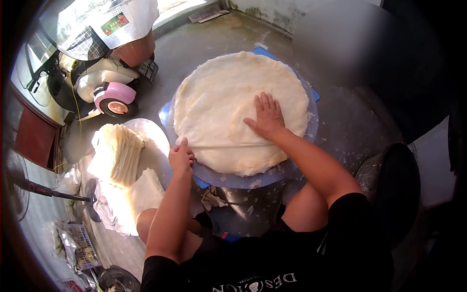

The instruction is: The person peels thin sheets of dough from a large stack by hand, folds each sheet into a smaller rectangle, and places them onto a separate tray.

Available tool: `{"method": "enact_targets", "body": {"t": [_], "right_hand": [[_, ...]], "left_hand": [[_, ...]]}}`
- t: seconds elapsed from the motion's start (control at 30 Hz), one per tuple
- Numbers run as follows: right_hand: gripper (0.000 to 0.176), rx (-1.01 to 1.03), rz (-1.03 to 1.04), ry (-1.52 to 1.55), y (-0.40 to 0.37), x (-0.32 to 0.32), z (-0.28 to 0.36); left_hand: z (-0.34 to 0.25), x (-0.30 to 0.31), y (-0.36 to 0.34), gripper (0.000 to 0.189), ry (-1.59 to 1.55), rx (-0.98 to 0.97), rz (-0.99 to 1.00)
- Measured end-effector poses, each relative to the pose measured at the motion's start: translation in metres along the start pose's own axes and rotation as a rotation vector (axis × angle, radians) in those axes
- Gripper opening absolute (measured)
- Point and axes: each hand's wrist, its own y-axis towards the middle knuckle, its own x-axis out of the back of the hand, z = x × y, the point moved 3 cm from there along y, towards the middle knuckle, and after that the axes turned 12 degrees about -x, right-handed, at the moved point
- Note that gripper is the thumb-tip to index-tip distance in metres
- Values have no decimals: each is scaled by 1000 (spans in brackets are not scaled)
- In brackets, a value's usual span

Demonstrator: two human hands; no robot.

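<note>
In front of me a large round stack of pale, thin dough sheets (219, 97) lies on a round translucent board (233, 182). A straight edge or fold of the top sheet runs across its near part. My right hand (268, 118) rests flat on the sheet, right of the middle, with fingers apart. At the left rim, my left hand (181, 156) has its fingers closed around the sheet's edge, by the left end of that fold. The exact grip is partly hidden.
To my left, folded sheets (119, 151) are piled beside a smaller folded piece (147, 192) on a cloth. A pink-and-white wheeled thing (116, 99) and a white basket (121, 22) stand at the far left. A dark stool-like shape (396, 194) is at the right.
</note>
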Motion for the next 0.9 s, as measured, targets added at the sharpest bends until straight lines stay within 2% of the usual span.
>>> {"method": "enact_targets", "body": {"t": [0.07, 0.1, 0.17, 0.2, 0.27, 0.33, 0.43, 0.5, 0.53, 0.6, 0.63, 0.7, 0.83, 0.9], "right_hand": [[85, -30, 75, -3, -5, 5, 3], [85, -31, 74, -6, -10, 7, 6], [77, 97, 140, -15, -25, 11, 20], [77, 93, 134, -14, -32, 15, 26], [72, 224, 282, -33, -50, 16, 40], [70, 278, 254, -42, -62, 12, 42], [68, 320, 250, -32, -67, 11, 39], [58, 534, 179, 251, -59, 7, 23], [58, 542, 182, 241, -55, 13, 15], [45, 201, 306, 619, -41, 25, -11], [45, 204, 306, 611, -38, 31, -20], [34, -271, 423, 832, -31, 34, -47], [32, -429, 507, 888, -41, 41, -45], [31, -313, 399, 618, -42, 50, -35]], "left_hand": [[5, -1, 10, 29, -78, 17, 20], [10, -1, 14, 27, -118, -41, 5], [9, -2, 11, 26, -158, -99, -10], [3, -4, 5, 25, -113, -178, -35], [-9, -10, -1, 25, -66, -265, -52], [-30, -19, -6, 24, -5, -557, -24], [-73, -46, -36, 19, 259, -796, 120], [-81, -80, -55, 17, 146, -1077, 274], [-85, -97, -67, 15, 199, -1142, 355], [-80, -124, -93, 13, 330, -1167, 498], [-68, -136, -100, 14, 439, -1196, 575], [-47, -155, -108, 16, 557, -1170, 691], [-38, -159, -117, 17, 571, -1157, 796], [-45, -153, -119, 18, 504, -1135, 808]]}}
